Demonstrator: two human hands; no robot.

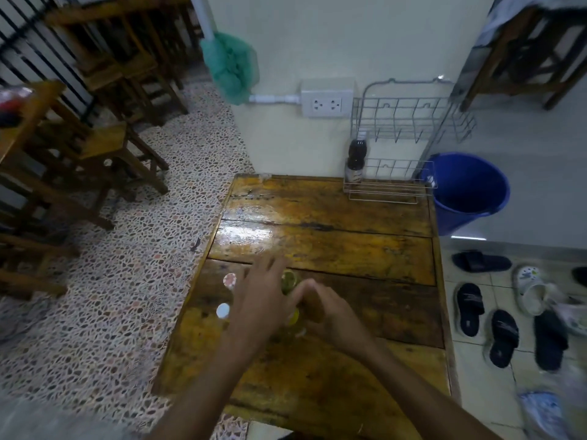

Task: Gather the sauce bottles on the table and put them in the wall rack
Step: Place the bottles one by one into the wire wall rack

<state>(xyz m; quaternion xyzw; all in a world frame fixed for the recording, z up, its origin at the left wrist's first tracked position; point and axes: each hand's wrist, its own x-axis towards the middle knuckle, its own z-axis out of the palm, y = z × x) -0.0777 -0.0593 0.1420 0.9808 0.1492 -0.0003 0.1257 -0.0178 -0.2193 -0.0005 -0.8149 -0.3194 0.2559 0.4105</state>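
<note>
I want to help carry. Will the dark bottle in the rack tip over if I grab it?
Probably not easily: the dark bottle stands upright inside the wire rack, whose front rail likely props it. It looks tall and narrow, so once lifted out it may wobble. It seems full, so likely heavy.

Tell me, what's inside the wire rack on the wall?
One dark sauce bottle stands at the left end of the wall rack's lower shelf. The other slots that show look empty. The rack's right end turns round the wall corner, so that part is hard to see.
</note>
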